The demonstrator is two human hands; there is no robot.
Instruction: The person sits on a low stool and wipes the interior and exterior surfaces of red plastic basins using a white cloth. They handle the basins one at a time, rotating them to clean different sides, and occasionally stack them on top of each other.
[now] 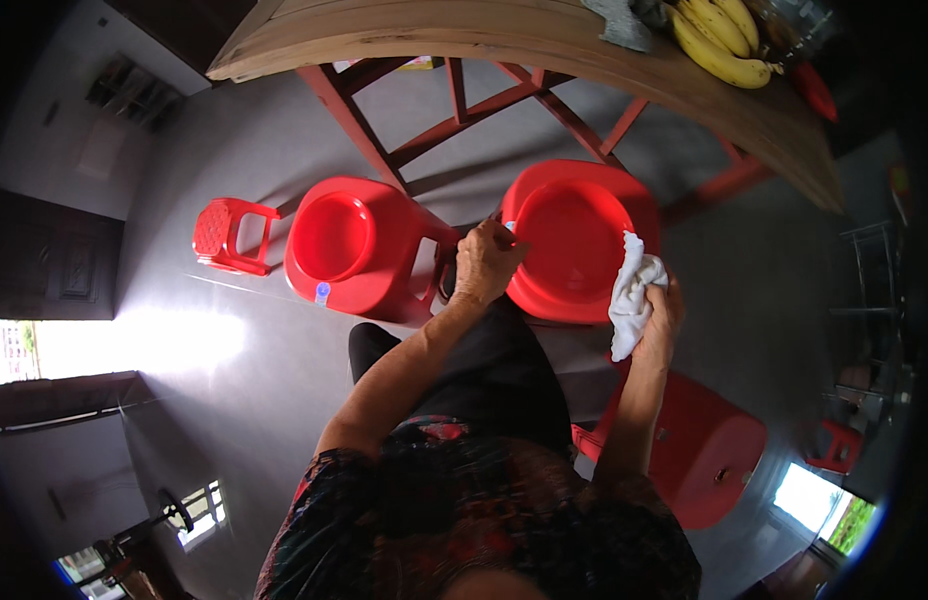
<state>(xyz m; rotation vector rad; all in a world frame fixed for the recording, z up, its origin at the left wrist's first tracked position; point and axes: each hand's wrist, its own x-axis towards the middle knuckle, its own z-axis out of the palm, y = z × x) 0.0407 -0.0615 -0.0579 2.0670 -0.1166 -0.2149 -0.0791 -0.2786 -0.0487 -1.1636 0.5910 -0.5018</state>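
Observation:
A wide red plastic basin [569, 240] rests on a red plastic stool [639, 185] in front of me. My left hand [487, 262] is at the basin's left rim, its fingers bent and closed over the edge; the fingertips are partly hidden. At the basin's right side, a crumpled white cloth [632, 300] is bunched in my right hand [664, 318], and its upper end touches the rim. A second, smaller red basin [333, 237] sits on another red stool [404, 225] to the left.
A small red step stool [219, 230] stands at far left. Beyond the basins is a wooden table [434, 35] on red legs, with bananas [719, 45] and a grey cloth [624, 25] on it. Another red stool [704, 450] is close by my right arm.

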